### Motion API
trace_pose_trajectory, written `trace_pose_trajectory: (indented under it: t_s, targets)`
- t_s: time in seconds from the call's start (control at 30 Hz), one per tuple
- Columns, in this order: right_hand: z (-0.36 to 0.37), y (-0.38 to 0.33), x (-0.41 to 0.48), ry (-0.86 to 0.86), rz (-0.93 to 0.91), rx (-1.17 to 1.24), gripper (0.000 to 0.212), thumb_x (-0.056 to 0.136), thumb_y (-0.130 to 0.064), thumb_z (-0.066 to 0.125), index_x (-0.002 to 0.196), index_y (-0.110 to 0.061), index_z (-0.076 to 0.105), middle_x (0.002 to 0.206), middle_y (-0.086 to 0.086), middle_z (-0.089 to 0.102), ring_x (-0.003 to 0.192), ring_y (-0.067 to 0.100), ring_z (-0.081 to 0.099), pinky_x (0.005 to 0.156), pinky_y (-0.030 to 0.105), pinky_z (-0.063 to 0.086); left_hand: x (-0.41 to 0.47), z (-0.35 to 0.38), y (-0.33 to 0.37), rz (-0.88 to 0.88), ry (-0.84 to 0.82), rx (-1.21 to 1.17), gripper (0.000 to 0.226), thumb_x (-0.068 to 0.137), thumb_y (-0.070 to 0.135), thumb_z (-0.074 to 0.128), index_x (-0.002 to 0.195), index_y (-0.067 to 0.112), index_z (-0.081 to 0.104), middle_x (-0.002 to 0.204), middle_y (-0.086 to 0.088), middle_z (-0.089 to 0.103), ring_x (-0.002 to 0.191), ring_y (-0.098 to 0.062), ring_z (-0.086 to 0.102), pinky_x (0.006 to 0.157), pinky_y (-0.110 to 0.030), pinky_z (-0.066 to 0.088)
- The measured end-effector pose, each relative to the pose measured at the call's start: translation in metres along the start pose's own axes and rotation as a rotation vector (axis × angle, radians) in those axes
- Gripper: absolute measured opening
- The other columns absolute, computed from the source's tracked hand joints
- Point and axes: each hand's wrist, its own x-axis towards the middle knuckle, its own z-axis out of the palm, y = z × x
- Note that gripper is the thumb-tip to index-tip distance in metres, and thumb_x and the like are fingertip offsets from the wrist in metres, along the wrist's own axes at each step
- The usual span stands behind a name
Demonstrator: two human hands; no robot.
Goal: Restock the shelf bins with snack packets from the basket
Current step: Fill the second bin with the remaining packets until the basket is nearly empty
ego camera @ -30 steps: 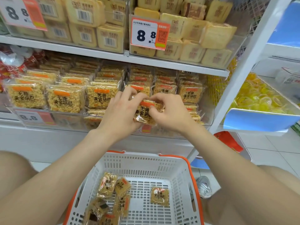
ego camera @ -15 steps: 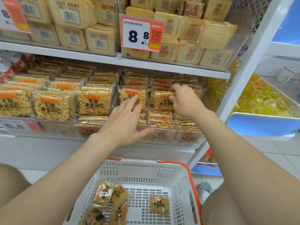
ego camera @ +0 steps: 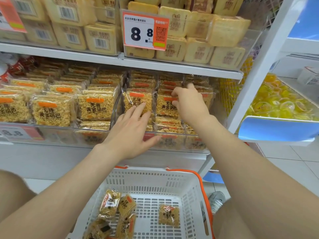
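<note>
An upright packet in the far shelf bin is being pinched at its top by curled fingers of the right hand. The neighbouring packet to its left is being touched by straight fingers of the left hand. Loose packets are being held in the near basket.

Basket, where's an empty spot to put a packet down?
Bare floor of the basket lies along its far wall and between the heap of packets and the lone packet. The front-left corner, under the heap, is crowded.
</note>
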Motion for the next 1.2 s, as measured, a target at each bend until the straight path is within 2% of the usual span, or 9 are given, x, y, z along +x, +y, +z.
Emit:
trace_pose_trajectory:
  t_s: [0.1,0.23,0.33,0.43,0.57,0.73,0.9,1.03,1.2]
  targets:
    - [0.000,-0.009,-0.009,0.036,-0.020,-0.218,0.027,0.094,-0.003,0.069,0.118,-0.015,0.067,0.152,0.020,0.032,0.088,0.038,0.063,0.062,0.041,0.046,-0.005,-0.001,-0.002,0.033,0.043,-0.007,0.089,0.095,0.077,0.035,0.163,0.019,0.027,0.173,-0.007,0.015,0.158,-0.029,0.018,0.123,-0.052,0.028]
    - [0.009,-0.012,-0.027,0.101,-0.030,-0.349,0.052,0.080,0.000,0.069,0.128,-0.013,0.052,0.140,0.020,0.037,0.106,0.038,0.050,0.075,0.040,0.040,-0.013,-0.001,0.000,0.130,0.148,-0.019,0.067,0.097,0.052,0.058,0.153,0.020,0.043,0.159,-0.005,0.037,0.148,-0.027,0.033,0.116,-0.047,0.036]
    - [0.005,-0.021,-0.042,0.191,-0.154,-0.286,0.032,0.079,-0.002,0.064,0.110,-0.009,0.060,0.113,0.014,0.054,0.092,0.035,0.055,0.070,0.040,0.040,-0.016,0.000,0.006,0.194,0.269,-0.016,0.037,0.091,0.034,0.067,0.125,0.020,0.058,0.126,-0.001,0.050,0.117,-0.025,0.049,0.093,-0.039,0.044]
    - [-0.006,-0.028,-0.060,0.085,-0.215,-0.092,0.011,0.084,-0.010,0.055,0.086,-0.011,0.065,0.078,0.005,0.059,0.070,0.033,0.060,0.057,0.035,0.045,-0.022,0.001,0.013,0.268,0.315,-0.030,0.012,0.090,0.030,0.063,0.093,0.021,0.055,0.093,0.003,0.051,0.087,-0.023,0.048,0.072,-0.039,0.043]
    - [-0.002,-0.021,-0.092,-0.322,-0.285,0.048,0.020,0.081,-0.016,0.050,0.063,-0.023,0.055,0.065,0.005,0.055,0.066,0.035,0.059,0.055,0.030,0.041,-0.036,0.012,0.022,0.258,0.027,-0.035,0.019,0.095,0.043,0.050,0.087,0.026,0.055,0.076,0.004,0.063,0.072,-0.026,0.064,0.057,-0.037,0.048]
    - [0.057,0.005,-0.119,-0.760,-0.268,-0.131,0.019,0.089,-0.011,0.051,0.078,-0.017,0.065,0.082,0.008,0.061,0.072,0.034,0.061,0.058,0.036,0.051,-0.048,0.058,0.029,0.323,-0.429,0.132,0.025,0.102,0.038,0.048,0.114,0.022,0.064,0.106,-0.002,0.068,0.092,-0.030,0.067,0.073,-0.037,0.054]
    - [0.126,0.027,-0.139,-0.967,-0.257,-0.272,0.028,0.093,-0.002,0.050,0.068,-0.015,0.048,0.114,0.004,0.063,0.073,0.028,0.056,0.057,0.032,0.042,-0.064,0.101,0.035,0.407,-0.709,0.233,0.021,0.102,0.026,0.049,0.111,0.015,0.065,0.105,-0.007,0.066,0.089,-0.031,0.067,0.073,-0.042,0.057]
    - [0.192,0.042,-0.173,-1.040,-0.143,-0.242,0.029,0.093,-0.001,0.052,0.070,-0.016,0.044,0.079,0.003,0.054,0.068,0.024,0.052,0.065,0.037,0.049,-0.070,0.127,0.041,0.392,-0.818,0.279,0.015,0.102,0.018,0.050,0.105,0.012,0.064,0.091,-0.005,0.057,0.075,-0.026,0.059,0.061,-0.037,0.047]
    - [0.253,0.063,-0.222,-1.125,0.053,-0.166,0.011,0.098,-0.007,0.047,0.094,-0.012,0.056,0.105,0.012,0.060,0.085,0.028,0.059,0.073,0.038,0.049,-0.076,0.153,0.033,0.325,-0.926,0.281,0.018,0.103,0.016,0.050,0.109,0.014,0.067,0.094,-0.003,0.063,0.073,-0.021,0.057,0.058,-0.034,0.044]
